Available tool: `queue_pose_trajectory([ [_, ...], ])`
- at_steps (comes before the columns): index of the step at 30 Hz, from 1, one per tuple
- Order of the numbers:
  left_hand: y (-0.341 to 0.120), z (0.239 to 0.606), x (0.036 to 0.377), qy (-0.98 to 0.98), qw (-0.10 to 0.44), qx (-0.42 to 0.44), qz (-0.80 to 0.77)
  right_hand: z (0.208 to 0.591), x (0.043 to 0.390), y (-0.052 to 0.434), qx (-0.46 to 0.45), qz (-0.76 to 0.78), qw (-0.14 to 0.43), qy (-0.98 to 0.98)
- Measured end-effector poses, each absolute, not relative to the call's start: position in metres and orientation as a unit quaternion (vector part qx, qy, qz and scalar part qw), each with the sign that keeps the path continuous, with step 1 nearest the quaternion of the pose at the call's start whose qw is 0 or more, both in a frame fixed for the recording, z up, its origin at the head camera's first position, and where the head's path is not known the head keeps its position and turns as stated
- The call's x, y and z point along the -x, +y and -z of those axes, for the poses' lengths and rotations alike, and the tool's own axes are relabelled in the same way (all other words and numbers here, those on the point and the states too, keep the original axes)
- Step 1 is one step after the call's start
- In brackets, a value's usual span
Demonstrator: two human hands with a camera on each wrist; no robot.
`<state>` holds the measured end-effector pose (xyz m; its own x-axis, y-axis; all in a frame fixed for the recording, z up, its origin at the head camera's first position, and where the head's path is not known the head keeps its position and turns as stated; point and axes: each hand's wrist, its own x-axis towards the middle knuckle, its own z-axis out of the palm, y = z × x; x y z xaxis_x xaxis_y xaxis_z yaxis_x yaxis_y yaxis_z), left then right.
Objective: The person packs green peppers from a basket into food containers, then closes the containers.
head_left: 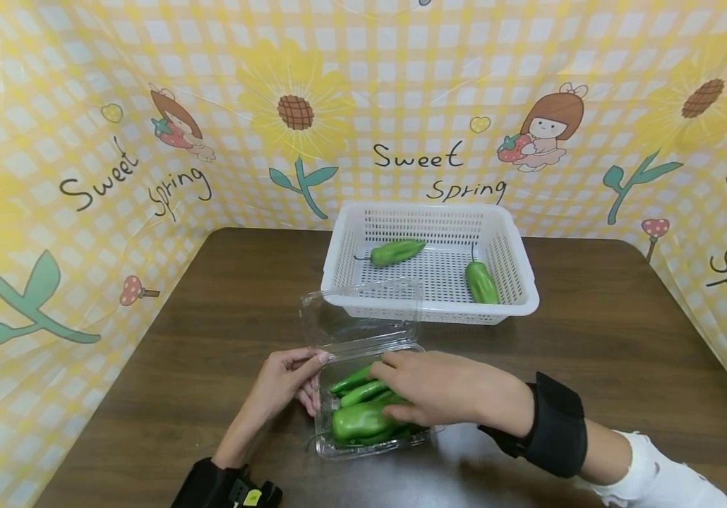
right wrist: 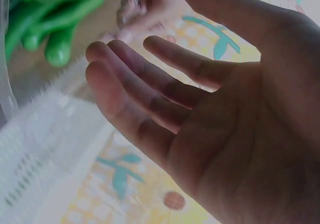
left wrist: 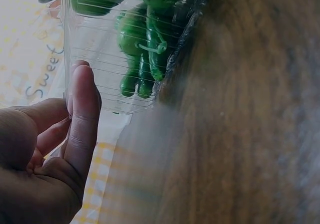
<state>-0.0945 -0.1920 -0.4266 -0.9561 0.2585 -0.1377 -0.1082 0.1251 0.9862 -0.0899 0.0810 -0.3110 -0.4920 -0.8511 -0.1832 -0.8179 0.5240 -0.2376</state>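
Head: peppers [head_left: 363, 416] in clamshell [head_left: 363, 339] (open)

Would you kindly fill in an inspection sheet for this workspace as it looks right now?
Surface: dark wooden table.
Job's things: clear plastic clamshell box, lid up, holding green peppers; behind it a white basket with two peppers, one at the left, one at the right.
Clutter: nothing seen.
Grippers: left hand grips the box's left edge; right hand, fingers relaxed and holding nothing, hovers over the peppers in the box.
Cables: nothing seen.
Surroundings: yellow checked sunflower backdrop on three sides; black wrist straps.
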Motion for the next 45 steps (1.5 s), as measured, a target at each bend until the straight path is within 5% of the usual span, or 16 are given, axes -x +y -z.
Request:
queue_pose_trajectory([
  [11,-0.194,0.427,0.093,0.738,0.134,-0.064,-0.659,0.267,0.102,0.112,0.466,0.111,0.07,0.875],
  [25,-0.195,0.426,0.093,0.736,0.135,-0.062,-0.661,0.22,0.133,0.143,0.414,0.137,0.058,0.898],
  [37,-0.195,0.427,0.091,0.736,0.138,-0.062,-0.66,0.221,0.182,0.15,0.395,0.125,0.015,0.91],
  [45,-0.194,0.425,0.092,0.738,0.14,-0.066,-0.657,0.226,0.214,0.149,0.302,0.12,0.013,0.946],
])
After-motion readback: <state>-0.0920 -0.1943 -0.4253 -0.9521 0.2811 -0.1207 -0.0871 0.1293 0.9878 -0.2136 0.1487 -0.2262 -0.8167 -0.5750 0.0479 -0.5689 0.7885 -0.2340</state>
